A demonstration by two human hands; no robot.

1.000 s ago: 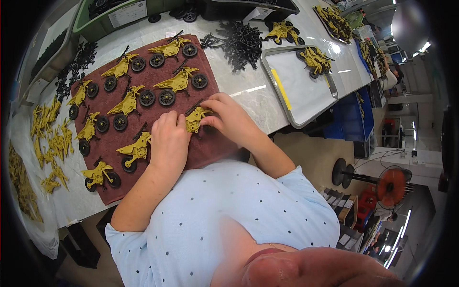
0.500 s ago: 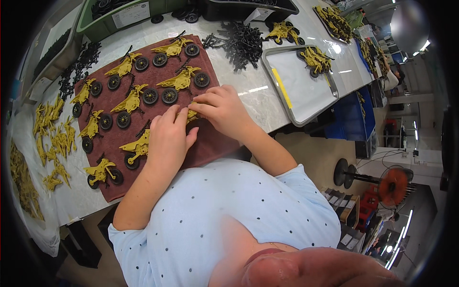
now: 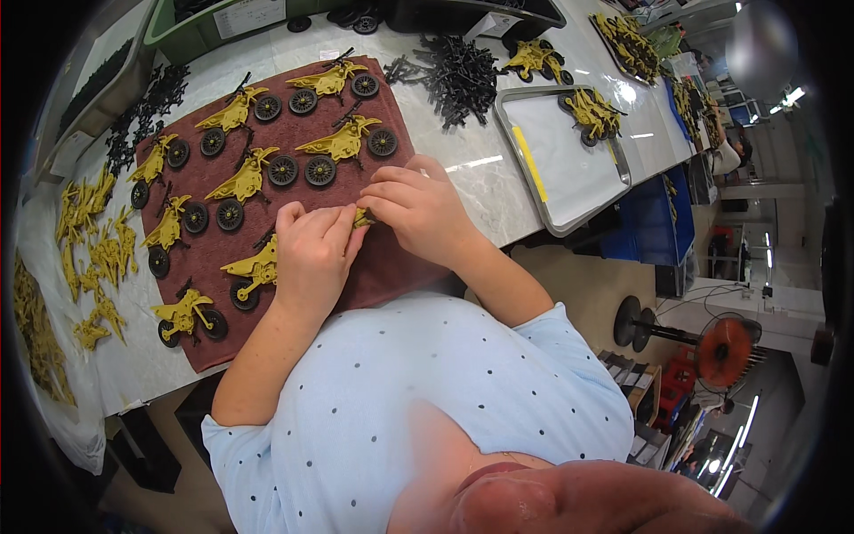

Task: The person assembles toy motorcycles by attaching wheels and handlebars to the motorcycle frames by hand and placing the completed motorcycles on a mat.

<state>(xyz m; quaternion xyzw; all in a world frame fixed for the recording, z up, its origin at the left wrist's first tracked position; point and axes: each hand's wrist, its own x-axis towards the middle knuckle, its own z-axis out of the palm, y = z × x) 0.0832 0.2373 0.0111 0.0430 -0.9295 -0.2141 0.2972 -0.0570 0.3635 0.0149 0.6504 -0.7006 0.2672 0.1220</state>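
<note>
My left hand (image 3: 313,254) and my right hand (image 3: 416,206) meet over the near right part of a dark red towel (image 3: 391,258). Their fingertips pinch a yellow plastic toy motorcycle part (image 3: 362,217) between them. Most of that part is hidden by my fingers. Just left of my left hand lies a yellow toy motorcycle (image 3: 253,269) with a black wheel, partly covered by the hand. Beyond my hands, another yellow toy motorcycle (image 3: 336,142) lies with two loose-looking black wheels (image 3: 320,170) beside it. Several similar ones are set in rows over the towel.
Yellow body pieces (image 3: 111,254) lie in a heap at the left. Black small parts (image 3: 454,78) are piled at the back. A metal tray (image 3: 556,160) holds a toy motorcycle (image 3: 592,116) at the right. A green bin (image 3: 213,22) and a black bin (image 3: 427,20) stand behind.
My left fingers have curled in more closely around the yellow part, and a little more of its end shows between the hands. The view has shifted slightly; the laid-out motorcycles stay put.
</note>
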